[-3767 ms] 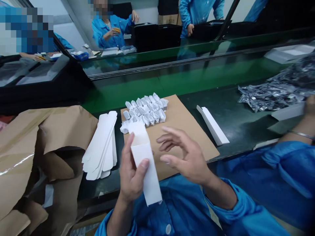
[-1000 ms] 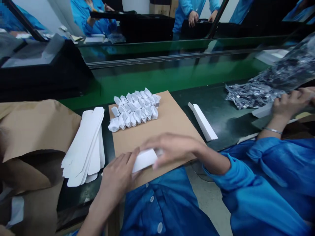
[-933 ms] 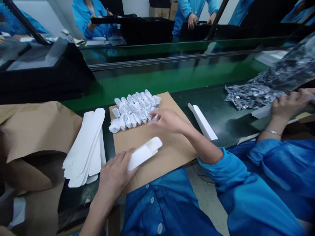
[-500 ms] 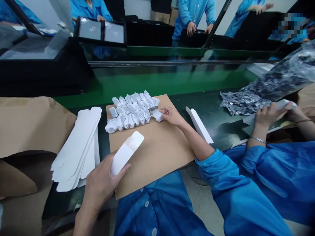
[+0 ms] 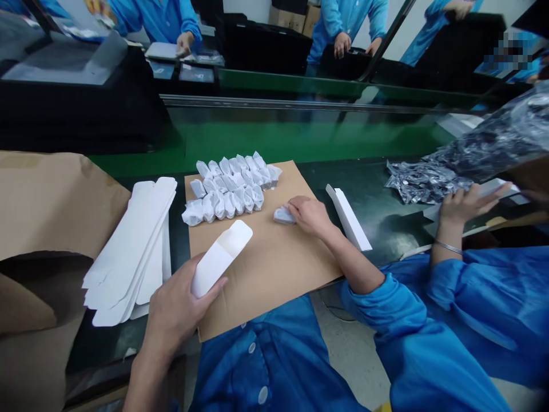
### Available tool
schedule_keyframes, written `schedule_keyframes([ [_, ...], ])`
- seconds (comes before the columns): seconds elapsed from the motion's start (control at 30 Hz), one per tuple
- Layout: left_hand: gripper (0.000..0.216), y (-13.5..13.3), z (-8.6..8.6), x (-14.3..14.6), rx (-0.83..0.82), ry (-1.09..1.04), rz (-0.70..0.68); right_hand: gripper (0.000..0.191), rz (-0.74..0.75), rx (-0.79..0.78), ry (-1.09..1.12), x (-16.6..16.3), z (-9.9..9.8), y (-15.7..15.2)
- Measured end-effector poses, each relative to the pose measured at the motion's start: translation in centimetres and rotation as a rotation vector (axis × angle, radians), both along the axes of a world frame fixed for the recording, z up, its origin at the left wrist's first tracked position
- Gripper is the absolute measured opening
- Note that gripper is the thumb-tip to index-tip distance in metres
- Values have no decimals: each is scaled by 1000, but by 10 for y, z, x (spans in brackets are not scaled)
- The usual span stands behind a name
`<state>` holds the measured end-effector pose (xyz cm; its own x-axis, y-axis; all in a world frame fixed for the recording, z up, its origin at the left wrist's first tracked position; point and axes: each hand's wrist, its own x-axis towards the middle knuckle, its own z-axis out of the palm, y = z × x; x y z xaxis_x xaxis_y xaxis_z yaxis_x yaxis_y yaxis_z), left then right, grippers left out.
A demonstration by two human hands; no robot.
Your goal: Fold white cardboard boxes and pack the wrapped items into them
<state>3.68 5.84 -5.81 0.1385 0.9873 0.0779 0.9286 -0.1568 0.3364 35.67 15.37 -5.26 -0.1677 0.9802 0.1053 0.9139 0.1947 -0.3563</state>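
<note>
My left hand (image 5: 182,303) is closed around a narrow white carton (image 5: 218,260), its flap end tilted up and away from me. Above the brown cardboard sheet (image 5: 257,280), my right hand (image 5: 311,214) grips a small white paper-wrapped packet (image 5: 283,215); what is inside the wrapping is hidden. Rows of similar wrapped packets (image 5: 231,183) lie side by side on the far left part of the sheet, beyond the carton.
Flat white cartons (image 5: 132,246) are stacked on the left beside a large brown cardboard box (image 5: 51,212). Another white carton (image 5: 351,220) lies to the right. Clear plastic bags (image 5: 429,180) and a co-worker's hand (image 5: 463,212) are further right. A green conveyor (image 5: 300,131) runs behind.
My right hand has drawn the wrapped packet away from the rows, toward me and slightly right. The carton in my left hand has barely moved.
</note>
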Motion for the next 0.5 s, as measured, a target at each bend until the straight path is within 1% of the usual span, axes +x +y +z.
schedule_keyframes([
  [0.07, 43, 2, 0, 3, 7, -6, -5, 38, -43, 62, -21, 2, 0, -6],
  [0.1, 43, 3, -1, 4, 11, -10, -8, 36, -32, 77, -29, 2, -1, -10],
  [0.2, 44, 4, -2, 7, 19, -19, -22, 36, 69, 64, -42, 3, -8, -18],
  [0.27, 44, 3, -2, 8, 28, -17, -34, 35, 92, 58, -30, 5, -14, -14],
  [0.33, 44, 2, -2, 9, 55, -20, -49, 32, 78, 67, 0, 8, -18, -4],
  [0.43, 45, 0, -1, 10, 114, -36, -84, 26, 37, 87, 62, 4, -11, 7],
  [0.5, 44, -2, -1, 10, 136, -32, -91, 27, 11, 113, 116, -7, 2, -1],
])
